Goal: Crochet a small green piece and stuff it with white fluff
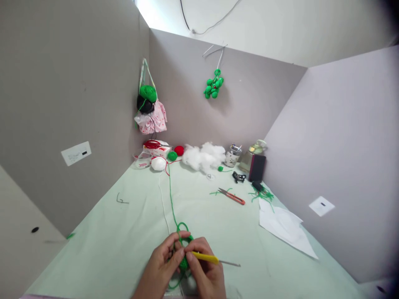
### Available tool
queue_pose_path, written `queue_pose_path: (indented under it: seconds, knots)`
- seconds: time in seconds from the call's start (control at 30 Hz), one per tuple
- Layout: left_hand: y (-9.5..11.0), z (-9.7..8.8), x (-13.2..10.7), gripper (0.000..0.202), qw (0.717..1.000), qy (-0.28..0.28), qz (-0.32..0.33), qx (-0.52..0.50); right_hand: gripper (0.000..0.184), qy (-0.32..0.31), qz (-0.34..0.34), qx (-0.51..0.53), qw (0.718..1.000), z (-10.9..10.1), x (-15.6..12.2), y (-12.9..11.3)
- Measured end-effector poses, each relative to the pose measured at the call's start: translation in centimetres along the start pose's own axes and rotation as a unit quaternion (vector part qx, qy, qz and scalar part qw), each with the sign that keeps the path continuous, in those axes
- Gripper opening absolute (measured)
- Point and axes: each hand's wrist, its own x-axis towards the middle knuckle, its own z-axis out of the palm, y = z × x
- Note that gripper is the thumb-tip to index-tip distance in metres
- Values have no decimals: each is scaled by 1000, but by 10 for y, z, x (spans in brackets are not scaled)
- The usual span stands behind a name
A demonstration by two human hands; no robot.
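My left hand (163, 263) pinches a small green crochet piece (183, 262) at the near edge of the pale green table (124, 232). Green yarn (172, 203) loops over its fingers and runs back to a green yarn ball (172, 155) at the far end. My right hand (205, 272) is closed on a yellow-handled crochet hook (205, 258); its metal shaft points right, and the hook end sits at the green piece. Both hands touch each other over the work.
Orange-handled scissors (232, 196) lie mid-table, white paper (285, 226) to the right. At the back stand white stuffing (204, 157), a red yarn ball (178, 150), a tin of tools (232, 157), a dark phone (257, 167). Grey partition walls enclose three sides; green crocheted balls (213, 86) hang there.
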Motion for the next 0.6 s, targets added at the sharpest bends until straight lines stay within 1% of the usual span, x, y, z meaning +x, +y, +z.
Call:
queue_pose_path:
  seconds: [0.1,0.17,0.2,0.23,0.27,0.37,0.4,0.43,0.5,0.53,0.57,0.6]
  knots:
    - [5,5,-3,62,999,15,-13,-49,34,8,7,4,1000,-3,0,-6]
    - [14,9,-7,59,995,20,-26,-93,29,7,10,3,1000,-5,2,-14]
    - [20,11,-10,58,993,12,-32,-114,25,1,3,3,1000,-6,4,-20]
    - [26,13,-12,56,991,1,-36,-126,22,-10,-14,0,1000,-7,5,-26]
    - [32,15,-13,54,990,-7,-39,-134,20,-7,-33,-2,999,-8,7,-32]
    - [46,21,-14,49,991,4,-32,-128,15,1,-111,-40,993,-11,9,-44]
    - [49,23,-14,50,991,9,-32,-127,18,6,-151,-77,986,-12,8,-45]
    - [51,26,-13,53,990,15,-32,-133,25,12,-197,-127,972,-13,7,-45]
    - [53,31,-10,58,984,17,-57,-167,39,19,-288,-218,932,-15,4,-42]
    - [54,33,-9,58,978,11,-81,-191,44,24,-317,-248,915,-17,2,-41]
    - [55,35,-7,57,971,1,-106,-215,46,27,-332,-260,906,-19,2,-41]
    - [55,35,-6,55,963,-12,-127,-237,45,28,-329,-257,908,-21,1,-42]
